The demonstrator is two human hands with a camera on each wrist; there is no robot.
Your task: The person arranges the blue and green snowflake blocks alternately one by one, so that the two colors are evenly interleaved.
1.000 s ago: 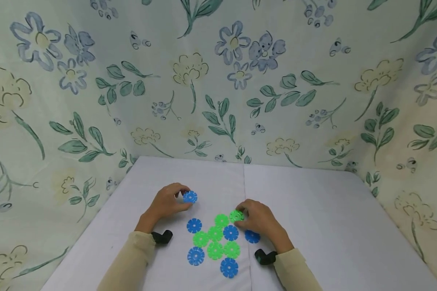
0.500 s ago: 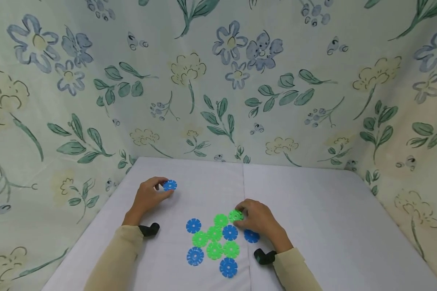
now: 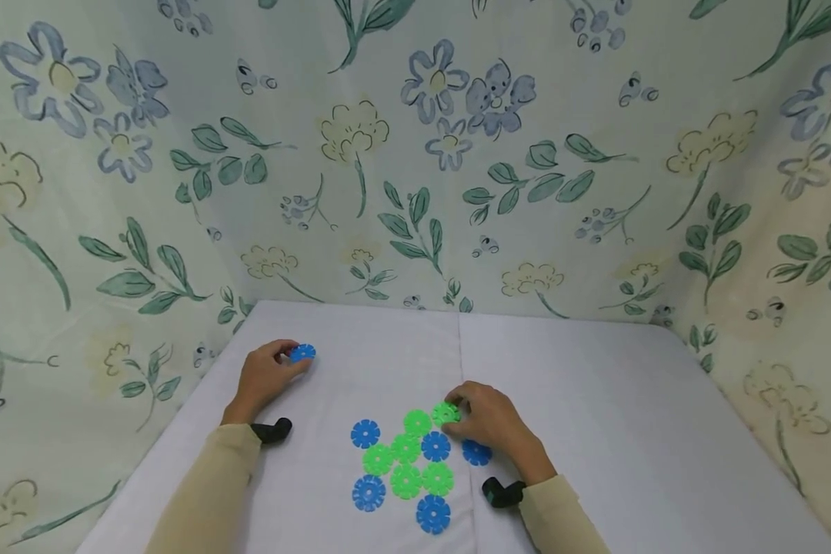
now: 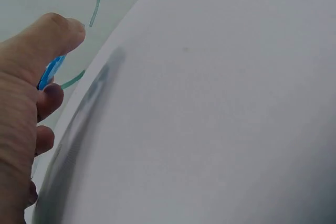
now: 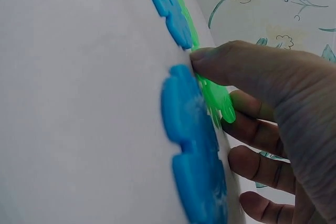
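My left hand (image 3: 265, 377) pinches a blue notched disc (image 3: 303, 352), a flat snowflake-shaped building piece, toward the back left of the table. Its thumb and fingers close on the disc's edge in the left wrist view, where only a sliver of blue (image 4: 51, 72) shows. A green notched disc (image 3: 445, 414) is pinched by my right hand (image 3: 493, 419) at the back right of the disc group. That hand's thumb hides part of the green disc (image 5: 218, 100) in the right wrist view. Just beside it a blue disc (image 3: 476, 453) lies partly under the hand's shadow.
Several green discs (image 3: 406, 481) lie close together on the white table (image 3: 595, 431), around a blue disc (image 3: 435, 446). Other blue discs (image 3: 368, 492) lie spread at the group's edges. A floral curtain (image 3: 360, 192) stands behind and at both sides.
My left hand has carried the blue disc leftward and a little back, away from the group, slowing in the last half second. My right hand has stayed at the green disc.
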